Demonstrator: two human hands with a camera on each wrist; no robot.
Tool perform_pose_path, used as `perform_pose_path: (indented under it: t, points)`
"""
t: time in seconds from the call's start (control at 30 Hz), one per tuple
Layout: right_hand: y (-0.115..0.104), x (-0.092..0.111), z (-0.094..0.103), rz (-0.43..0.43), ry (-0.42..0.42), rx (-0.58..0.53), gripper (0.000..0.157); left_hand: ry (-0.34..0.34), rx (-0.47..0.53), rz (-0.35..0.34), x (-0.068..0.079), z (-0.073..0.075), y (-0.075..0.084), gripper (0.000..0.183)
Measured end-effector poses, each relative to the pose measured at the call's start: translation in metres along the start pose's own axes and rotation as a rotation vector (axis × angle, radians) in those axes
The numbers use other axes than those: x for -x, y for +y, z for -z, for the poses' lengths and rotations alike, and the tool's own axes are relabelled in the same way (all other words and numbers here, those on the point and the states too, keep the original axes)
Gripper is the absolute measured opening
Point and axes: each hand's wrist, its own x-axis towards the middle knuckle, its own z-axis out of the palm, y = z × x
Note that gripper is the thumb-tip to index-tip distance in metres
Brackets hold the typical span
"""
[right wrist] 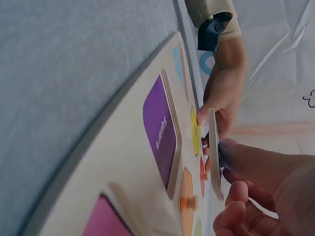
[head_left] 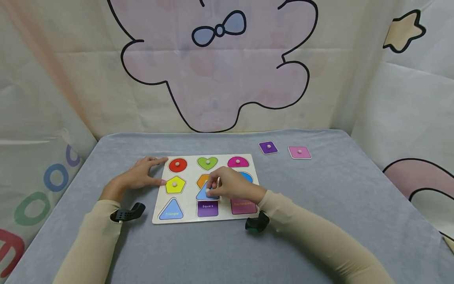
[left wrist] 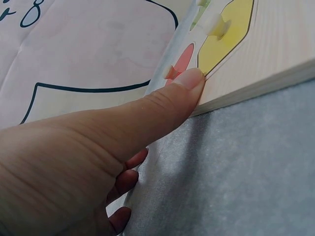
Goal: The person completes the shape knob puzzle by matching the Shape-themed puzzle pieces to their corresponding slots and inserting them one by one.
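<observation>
My right hand (head_left: 232,183) pinches the small knob of a blue triangle piece (head_left: 203,195) between thumb and fingertips. The right wrist view has this piece edge-on, raised above the white wooden shape board (head_left: 190,189). In the head view it overlaps the orange hexagon (head_left: 201,180) and sits just above the purple square recess (head_left: 207,210). My left hand (head_left: 141,174) rests at the board's left side, thumb touching the edge beside the yellow pentagon piece (head_left: 175,185) and forefinger reaching the upper left corner. The triangle recess (head_left: 172,210) shows its printed label.
Behind and right of the board, a purple knobbed piece (head_left: 265,149) and a pink rectangle piece (head_left: 301,155) lie on the grey cloth (head_left: 305,177). Red circle (head_left: 173,168), green heart (head_left: 203,165) and magenta half-round (head_left: 234,164) pieces sit along the board's back row.
</observation>
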Motion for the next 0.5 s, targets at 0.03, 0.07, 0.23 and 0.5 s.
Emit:
perform_pose_path:
  t: [0.03, 0.07, 0.23, 0.5]
  points:
    - [-0.001, 0.0, -0.001, 0.0, -0.005, -0.006, 0.011, -0.002, -0.002, 0.001, 0.0, 0.0, 0.0, 0.094]
    - [-0.002, -0.001, -0.003, 0.001, -0.008, -0.012, 0.011, -0.003, -0.004, 0.002, 0.0, 0.0, 0.0, 0.094]
    - [-0.008, -0.004, -0.009, 0.017, -0.024, -0.014, 0.011, -0.001, 0.001, 0.005, 0.0, 0.002, 0.001, 0.094]
    - [-0.02, -0.01, -0.024, 0.025, -0.06, 0.023, 0.011, -0.005, 0.003, 0.014, -0.001, 0.001, 0.001, 0.094]
